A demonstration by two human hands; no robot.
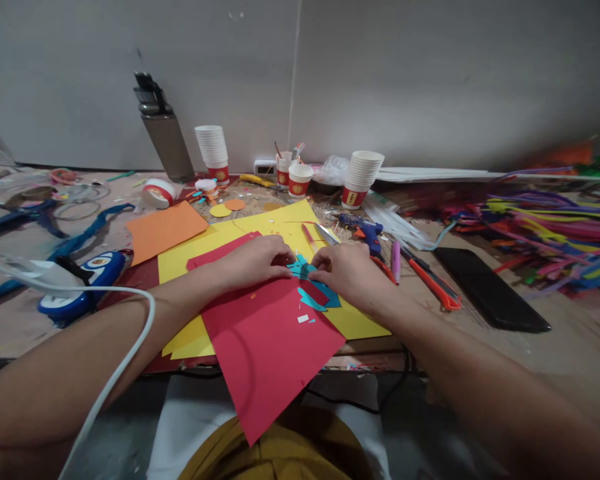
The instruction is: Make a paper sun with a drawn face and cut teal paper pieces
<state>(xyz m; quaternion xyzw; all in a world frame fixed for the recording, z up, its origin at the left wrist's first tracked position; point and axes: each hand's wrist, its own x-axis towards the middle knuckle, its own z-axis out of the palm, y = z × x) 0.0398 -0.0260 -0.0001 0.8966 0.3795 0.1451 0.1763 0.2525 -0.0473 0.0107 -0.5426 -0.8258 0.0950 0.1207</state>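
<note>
My left hand [263, 260] and my right hand [343, 267] meet over a stack of coloured paper, fingers curled in a pinch. A small cut piece of teal paper [300, 268] lies between their fingertips, held from both sides. More teal scraps [313, 300] and a tiny white scrap [303, 319] rest just below. Under my left forearm a red sheet [275, 347] overhangs the table's front edge. Yellow sheets [363, 323] spread out beneath it. Beyond my right hand, a metal blade [327, 233] lies on the yellow paper.
At right are a blue glue gun [363, 228], a purple marker [396, 260], an orange-handled tool [437, 287], a black phone [490, 287] and pipe cleaners [555, 227]. Paper cup stacks [213, 147] and a bottle [165, 137] stand behind. A white cable [130, 363] crosses my left forearm.
</note>
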